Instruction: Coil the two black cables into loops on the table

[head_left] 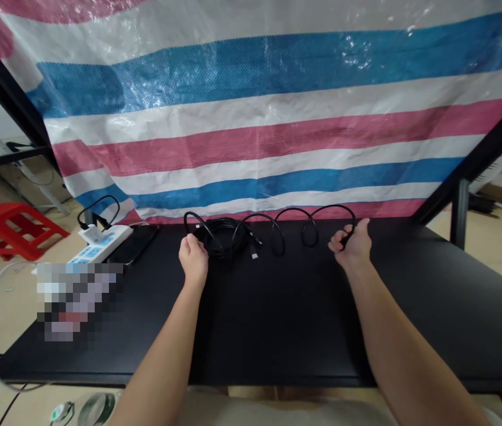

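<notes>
A long black cable (277, 228) lies in loops along the far side of a black table (277, 319). My left hand (193, 259) is closed on the bundled coil of the cable (219, 234) at its left end. My right hand (352, 244) is closed on the cable's right end, with a loop rising just above the fingers. Two free plug ends (254, 248) hang out of the coil between my hands.
A white power strip (100, 242) with a black plug sits at the table's left, beside a dark phone (133, 245). A striped tarp (260, 118) hangs behind the table. A red stool (11, 228) stands on the floor at left. Black frame posts (459, 213) flank the table.
</notes>
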Tool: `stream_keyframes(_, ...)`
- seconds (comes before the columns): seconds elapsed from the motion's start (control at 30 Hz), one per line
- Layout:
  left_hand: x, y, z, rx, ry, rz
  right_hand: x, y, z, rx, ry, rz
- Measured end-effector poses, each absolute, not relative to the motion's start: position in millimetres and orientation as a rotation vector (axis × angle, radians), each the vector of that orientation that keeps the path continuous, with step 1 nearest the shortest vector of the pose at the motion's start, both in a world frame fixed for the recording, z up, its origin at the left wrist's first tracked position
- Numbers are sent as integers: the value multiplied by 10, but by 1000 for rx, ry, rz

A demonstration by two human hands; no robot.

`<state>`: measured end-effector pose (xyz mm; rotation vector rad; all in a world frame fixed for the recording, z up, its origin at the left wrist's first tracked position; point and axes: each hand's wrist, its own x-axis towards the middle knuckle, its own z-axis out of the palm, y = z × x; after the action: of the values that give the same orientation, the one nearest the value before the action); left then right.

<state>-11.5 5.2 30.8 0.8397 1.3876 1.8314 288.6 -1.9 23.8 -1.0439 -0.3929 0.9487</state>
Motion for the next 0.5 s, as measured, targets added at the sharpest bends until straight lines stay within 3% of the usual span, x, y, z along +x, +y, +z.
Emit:
stream_keyframes(0.33, -93, 23, 342, 819, 1352, 1765, 2804, -93, 304, -961, -675, 976)
stream_keyframes(0.5, -84, 33, 319, 818, 1322, 1780, 2656, -55, 173, -1168, -947, 671)
